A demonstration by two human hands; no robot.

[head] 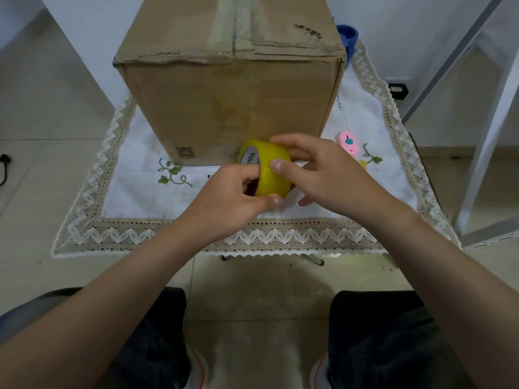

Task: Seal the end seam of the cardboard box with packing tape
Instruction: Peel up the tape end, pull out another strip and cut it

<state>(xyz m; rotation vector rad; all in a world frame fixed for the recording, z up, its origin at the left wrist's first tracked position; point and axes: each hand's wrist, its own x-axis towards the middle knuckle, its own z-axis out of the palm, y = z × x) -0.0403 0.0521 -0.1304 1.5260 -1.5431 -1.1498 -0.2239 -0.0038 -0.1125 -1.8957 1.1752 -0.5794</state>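
A tall brown cardboard box (227, 102) stands on a small cloth-covered table (140, 192). Its top seam carries a strip of old tape that ends at the near top edge. In front of the box, above the cloth, I hold a roll of yellow packing tape (271, 171). My left hand (233, 197) grips the roll with fingers through its core and the thumb under it. My right hand (323, 172) rests on the roll's outer face, thumb pressed on the tape and fingers over the top.
A pink cutter (349, 143) lies on the cloth right of the box. A blue object (348, 37) sits behind the box's right corner. A white metal frame (483, 113) stands at the right. My knees and shoes are below the table edge.
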